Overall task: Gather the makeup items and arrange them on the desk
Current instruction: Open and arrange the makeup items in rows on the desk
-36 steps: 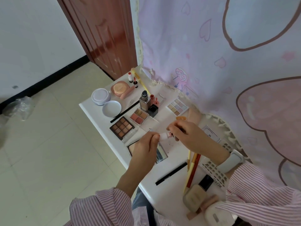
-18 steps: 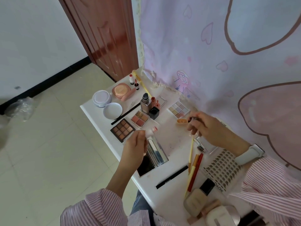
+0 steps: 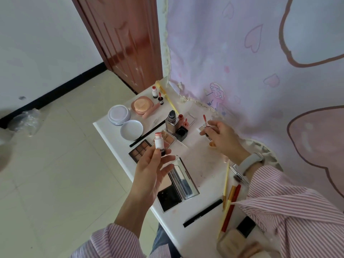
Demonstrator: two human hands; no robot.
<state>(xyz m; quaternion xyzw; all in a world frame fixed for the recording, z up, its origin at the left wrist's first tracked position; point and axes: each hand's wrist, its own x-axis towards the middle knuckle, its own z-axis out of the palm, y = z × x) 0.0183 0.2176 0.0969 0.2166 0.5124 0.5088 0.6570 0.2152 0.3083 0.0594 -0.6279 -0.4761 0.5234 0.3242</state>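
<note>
- Near edge: beige glass foundation bottle with black cap [image 3: 235, 237] is lying on the white desk [image 3: 204, 159], next to red and yellow pencils [image 3: 229, 205]. Blurred here, no label readable.
- Slim black liner pen [image 3: 202, 213] is lying diagonally; white print along the barrel, too small to read.
- Open mirrored compact with black base [image 3: 178, 185] is sitting just behind the left hand.
- Left hand [image 3: 150, 175] is pinching a small white lip-tint tube with black base [image 3: 160, 144] between thumb and fingers, other fingers spread loose. Tube is upright, uncapped, pink-stained rim; it's held above the desk's left edge over the brown eyeshadow palette [image 3: 140, 150]. Black band has white lettering, partly covered, not legible.
- Right hand [image 3: 221, 138] is gripping the tube's applicator cap [image 3: 205, 125], red wand tip pointing up, over the desk's back part near the pink cartoon curtain [image 3: 242, 71]. Pale wristband [image 3: 250, 162] is showing above the striped cuff.
- Versus 0.5 s ago: left hand is now higher with the tube open-end up; right hand has the wand clear of the tube and raised.
- Mid desk: square glass bottle with grey cap [image 3: 172, 121], black cube pot [image 3: 182, 133], blush palette [image 3: 167, 139].
- Far: two round white lidded jars [image 3: 119, 115], peach round compact [image 3: 141, 105], two more small tint tubes [image 3: 157, 94] with unreadable black labels.
</note>
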